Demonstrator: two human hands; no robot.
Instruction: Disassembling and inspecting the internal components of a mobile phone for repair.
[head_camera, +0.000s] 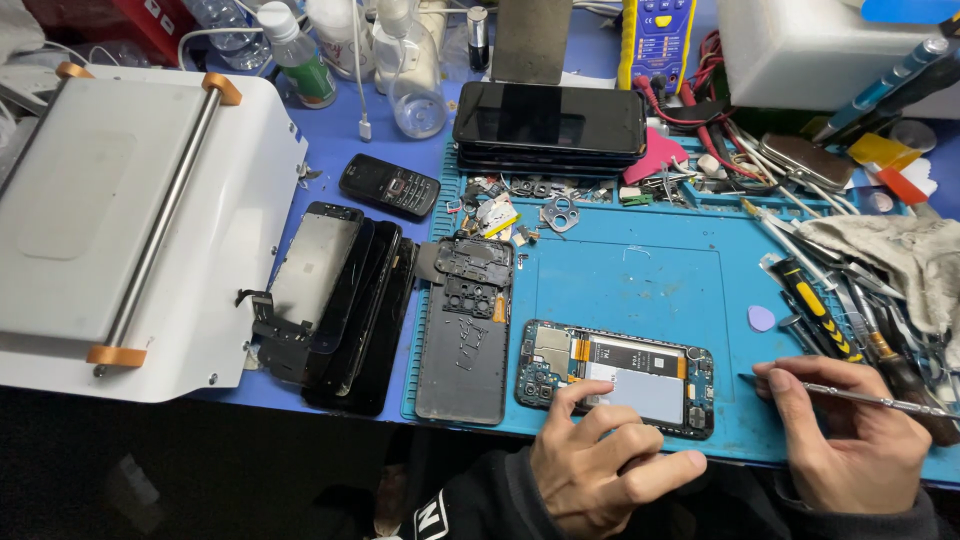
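Opened phone (615, 377) laid on blue mat (640, 270) at near edge of surface, circuit boards and battery exposed. Left hand (600, 465) rested on phone's near edge, fingers curled, nothing pinched. Metal tweezers (850, 393) pinched in right hand (850, 440), tip held just right of phone. Back cover (465, 335) already removed, laid alongside; internal parts judged still in place.
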